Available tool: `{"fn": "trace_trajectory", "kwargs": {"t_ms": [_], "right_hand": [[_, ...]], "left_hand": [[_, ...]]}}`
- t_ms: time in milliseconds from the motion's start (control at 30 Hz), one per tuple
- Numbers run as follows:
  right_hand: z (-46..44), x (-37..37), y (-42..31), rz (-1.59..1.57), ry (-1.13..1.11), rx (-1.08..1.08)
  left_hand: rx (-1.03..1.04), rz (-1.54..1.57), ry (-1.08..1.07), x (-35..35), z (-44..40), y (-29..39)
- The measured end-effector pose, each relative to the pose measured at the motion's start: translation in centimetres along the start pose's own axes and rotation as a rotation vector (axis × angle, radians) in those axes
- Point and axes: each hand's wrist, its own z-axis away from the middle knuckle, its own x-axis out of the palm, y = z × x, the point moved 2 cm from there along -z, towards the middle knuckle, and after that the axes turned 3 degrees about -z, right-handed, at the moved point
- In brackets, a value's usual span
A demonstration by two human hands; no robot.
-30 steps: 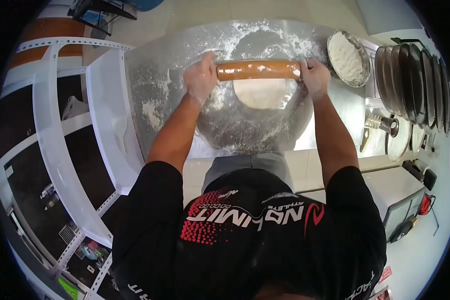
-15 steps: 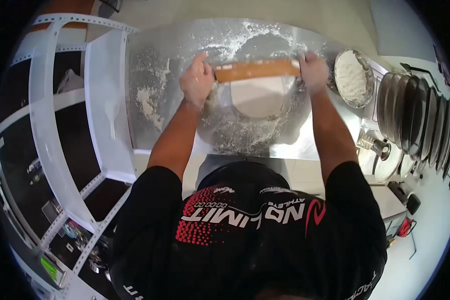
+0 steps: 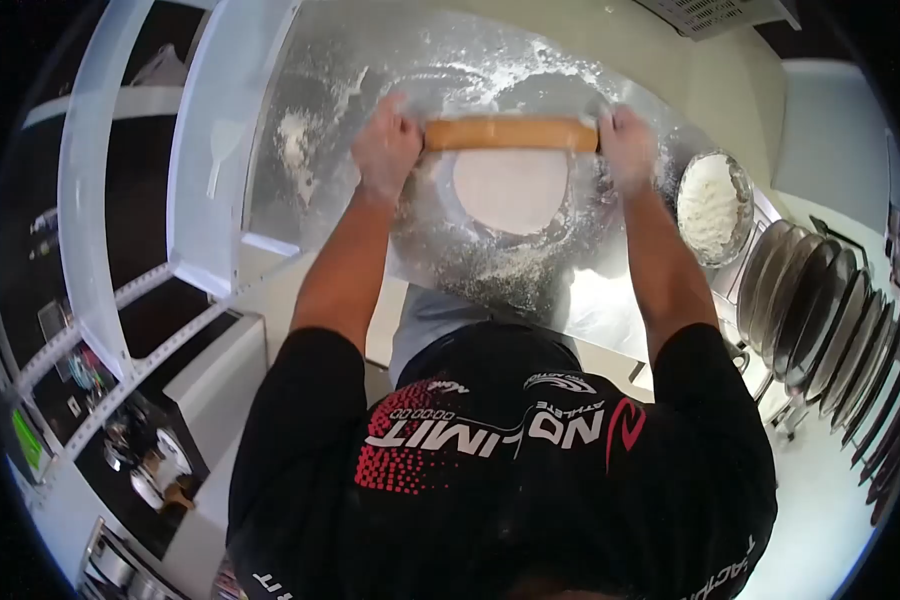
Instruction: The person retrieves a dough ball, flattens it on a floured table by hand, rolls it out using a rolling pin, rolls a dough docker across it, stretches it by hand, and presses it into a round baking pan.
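a light-brown, cylindrical wooden rolling pin (image 3: 510,134) lies crosswise over the far edge of a pale, flat, rounded sheet of dough (image 3: 510,190) on a silver-grey metal table (image 3: 325,85). the left hand (image 3: 388,143) is closed round the pin's left end, and the right hand (image 3: 625,150) is closed round its right end; the right hand is blurred, so the exact set of its fingers is hard to tell. most of the dough shows on the person's side of the pin, and how hard the pin presses on it cannot be told.

the pin looks stiff and fairly solid, likely of moderate weight, and its round body probably turns easily. the 2 ends seem the right places to hold, since they leave the middle clear and let the load spread evenly. the dough looks soft, thin and easy to stretch or tear; it is best lifted from beneath with spread fingers, not pinched at 1 edge. loose white flour (image 3: 520,262) around it probably keeps it from sticking but may make a grip slippery. a round, silver metal bowl (image 3: 747,190) of white flour stands beyond the right hand.
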Motion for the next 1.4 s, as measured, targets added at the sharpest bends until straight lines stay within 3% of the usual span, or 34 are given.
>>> {"fn": "trace_trajectory", "kwargs": {"t_ms": [100, 133, 200, 267, 300, 367, 467, 533, 633, 700, 800, 867, 933, 967, 1033, 1100, 1200, 1267, 1300, 1367, 1400], "right_hand": [[1.5, -1.1, -0.4, 0.030, -0.078, 0.192], [4.7, -2.7, -0.5, 0.001, -0.209, 0.217], [12.3, -1.6, 3.4, -0.112, 0.167, -0.180], [15.5, -2.8, 3.0, -0.067, 0.103, -0.160], [15.3, -3.3, 2.1, -0.063, 0.108, -0.152], [13.3, -3.6, 1.2, -0.009, 0.069, 0.119], [8.2, -1.1, 2.3, -0.042, 0.147, 0.174], [5.0, -1.7, 2.6, -0.077, 0.066, 0.166], [8.6, -1.9, 3.1, 0.114, 0.063, 0.192], [16.5, -1.4, 2.6, -0.037, 0.166, 0.107], [21.8, -2.8, -0.3, -0.066, 0.234, 0.071], [22.9, -3.1, -1.2, 0.007, 0.145, 0.246], [22.3, -3.3, -1.0, -0.026, 0.188, 0.410], [21.8, -2.7, 0.1, -0.018, 0.216, 0.443], [21.1, -1.5, 2.1, 0.013, 0.389, 0.416], [19.4, -2.2, 2.2, 0.095, 0.387, 0.601], [22.7, -1.4, -3.5, 0.073, 0.543, 0.793], [29.0, 2.3, -8.8, 0.053, 0.396, 0.826], [31.0, 3.6, -11.8, 0.045, 0.555, 0.686], [32.9, 4.8, -14.3, 0.011, 0.548, 0.658], [32.6, 4.5, -14.9, 0.011, 0.506, 0.824]], "left_hand": [[-0.013, -0.024, 0.042, -1.1, 2.4, 1.6], [0.033, -0.176, -0.017, -1.7, 5.4, 1.5], [0.062, 0.132, -0.035, -3.3, 12.0, 1.1], [-0.007, 0.119, -0.148, -4.3, 14.7, 1.1], [0.001, 0.123, -0.153, -4.5, 13.9, 1.3], [-0.009, 0.138, -0.073, -3.0, 10.0, 1.3], [0.099, -0.013, -0.129, 0.3, 1.9, 1.3], [0.162, 0.059, -0.084, 1.5, -1.5, 2.2], [0.171, 0.106, -0.055, 0.6, -0.6, 2.9], [0.093, 0.083, -0.247, -1.1, 6.5, -0.2], [0.208, 0.160, -0.242, -3.5, 10.9, -1.4], [0.294, 0.065, -0.271, -2.9, 9.6, -1.4], [0.420, 0.159, -0.214, -2.1, 3.4, 2.5], [0.581, 0.318, -0.092, 0.9, 0.5, 3.2], [0.660, 0.240, -0.252, 5.9, -3.8, 5.3], [0.721, 0.243, -0.273, 8.1, -7.5, 9.3], [0.811, 0.289, -0.387, 7.9, -7.6, 8.8], [0.969, 0.379, -0.349, 6.0, -5.5, 3.1], [0.999, 0.344, -0.392, 4.2, -4.9, 0.4], [1.027, 0.388, -0.449, 3.2, -4.6, -1.7], [1.069, 0.315, -0.466, 3.3, -5.1, -0.5]]}}
